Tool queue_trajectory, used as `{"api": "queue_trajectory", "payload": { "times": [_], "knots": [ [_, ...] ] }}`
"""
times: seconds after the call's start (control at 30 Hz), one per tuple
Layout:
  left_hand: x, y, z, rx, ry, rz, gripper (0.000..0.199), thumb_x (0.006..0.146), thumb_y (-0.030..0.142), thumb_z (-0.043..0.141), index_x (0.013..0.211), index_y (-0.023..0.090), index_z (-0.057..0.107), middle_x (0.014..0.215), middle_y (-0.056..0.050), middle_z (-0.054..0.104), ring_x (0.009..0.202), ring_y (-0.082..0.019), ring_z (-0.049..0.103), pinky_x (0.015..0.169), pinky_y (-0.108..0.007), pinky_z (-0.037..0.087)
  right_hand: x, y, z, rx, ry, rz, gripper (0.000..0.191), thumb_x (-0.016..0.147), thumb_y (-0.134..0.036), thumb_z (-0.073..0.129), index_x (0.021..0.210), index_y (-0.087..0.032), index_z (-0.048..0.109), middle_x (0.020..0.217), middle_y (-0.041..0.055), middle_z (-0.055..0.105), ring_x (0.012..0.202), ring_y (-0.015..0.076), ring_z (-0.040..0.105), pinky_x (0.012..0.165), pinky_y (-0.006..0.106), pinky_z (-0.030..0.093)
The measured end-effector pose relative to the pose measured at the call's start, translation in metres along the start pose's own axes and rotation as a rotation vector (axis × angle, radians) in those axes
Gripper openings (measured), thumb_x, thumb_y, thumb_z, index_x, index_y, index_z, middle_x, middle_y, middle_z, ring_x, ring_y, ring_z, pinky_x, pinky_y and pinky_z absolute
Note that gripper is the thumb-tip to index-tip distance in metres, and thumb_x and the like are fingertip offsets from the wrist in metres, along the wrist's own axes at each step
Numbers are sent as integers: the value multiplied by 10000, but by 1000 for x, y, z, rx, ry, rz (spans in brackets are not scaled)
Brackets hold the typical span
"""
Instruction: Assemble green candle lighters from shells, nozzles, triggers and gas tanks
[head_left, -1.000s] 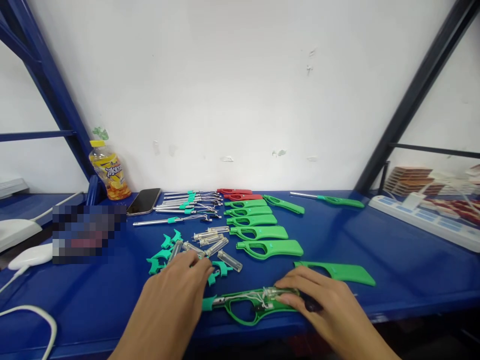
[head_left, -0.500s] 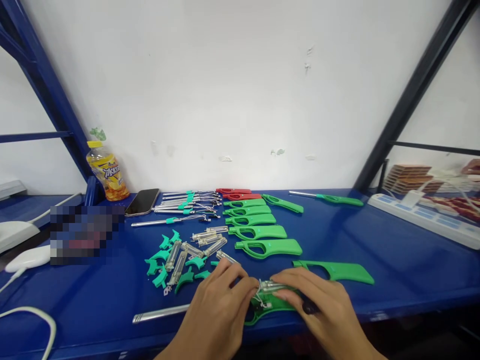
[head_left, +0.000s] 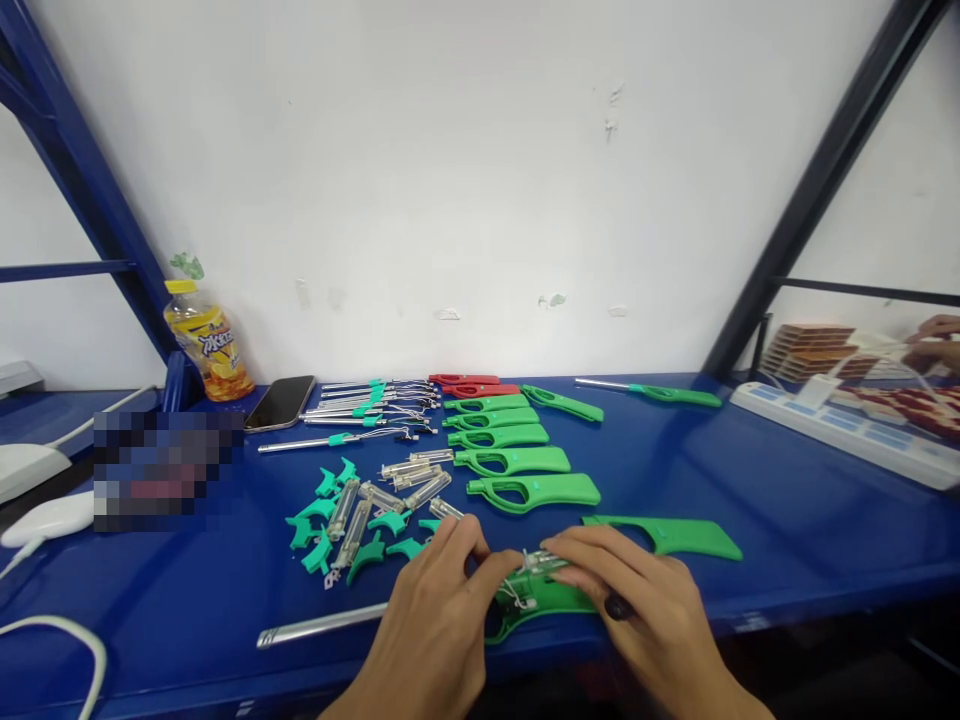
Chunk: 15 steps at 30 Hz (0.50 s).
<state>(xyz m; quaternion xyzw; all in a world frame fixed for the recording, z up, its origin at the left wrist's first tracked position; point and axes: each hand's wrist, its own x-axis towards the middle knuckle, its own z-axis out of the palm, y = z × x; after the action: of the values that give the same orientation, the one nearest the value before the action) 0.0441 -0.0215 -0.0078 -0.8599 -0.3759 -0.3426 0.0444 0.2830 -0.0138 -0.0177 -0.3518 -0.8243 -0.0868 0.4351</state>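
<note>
At the table's front edge, a green lighter half-shell (head_left: 551,598) lies open, with thin white wires and a dark part inside. Over it is a clear fuel tank (head_left: 541,562). My right hand (head_left: 637,590) grips the tank between thumb and fingers, with a dark, round-ended object (head_left: 617,606) tucked in the palm. My left hand (head_left: 442,610) is closed, its thumb and forefinger pinching the tank's left end by the wires. A metal lighter tube (head_left: 322,626) sticks out left from beneath my left hand. Another green half-shell (head_left: 694,537) lies behind my right hand.
Teal triggers (head_left: 367,560) and clear tanks (head_left: 352,530) lie loose to the left. Behind are metal tubes with wires (head_left: 367,405), green shells (head_left: 536,490) and red shells (head_left: 480,391). A phone (head_left: 280,403), bottle (head_left: 210,345) and power strip (head_left: 847,432) stand around. Another person's hand (head_left: 934,350) shows far right.
The tank has tilted slightly and shifted a little right in my fingers. The whole view has moved slightly. At far right, the other person's hands have come further into view.
</note>
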Motion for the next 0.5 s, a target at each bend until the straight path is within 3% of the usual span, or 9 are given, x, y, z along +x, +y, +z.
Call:
{"api": "queue_trajectory", "payload": {
  "times": [0.1,0.3,0.5],
  "knots": [
    [1,1,0,4,19,-4,471,949,-34,383,1210,235,668,924,-50,622,765,-202,617,626,-323,551,0,0,-2,-28,25,-3,178,1122,-321,574,1178,-271,736,1019,-3,825,819,114,821,683,194,594],
    [3,6,-3,-40,42,-42,222,1041,149,572,1230,241,644,1148,-74,659,934,-228,638,811,-401,582,5,-5,-3,-9,45,-10,170,1113,-309,601,1136,-239,754,989,4,828,826,105,817,688,174,595],
    [9,0,-18,-110,90,-6,192,1058,78,534,1034,233,646,1036,-25,676,880,-189,594,818,-346,530,20,-18,-9,-15,57,-38,174,1118,-364,601,1126,-279,753,966,-48,832,813,71,813,652,176,556]
  ]
}}
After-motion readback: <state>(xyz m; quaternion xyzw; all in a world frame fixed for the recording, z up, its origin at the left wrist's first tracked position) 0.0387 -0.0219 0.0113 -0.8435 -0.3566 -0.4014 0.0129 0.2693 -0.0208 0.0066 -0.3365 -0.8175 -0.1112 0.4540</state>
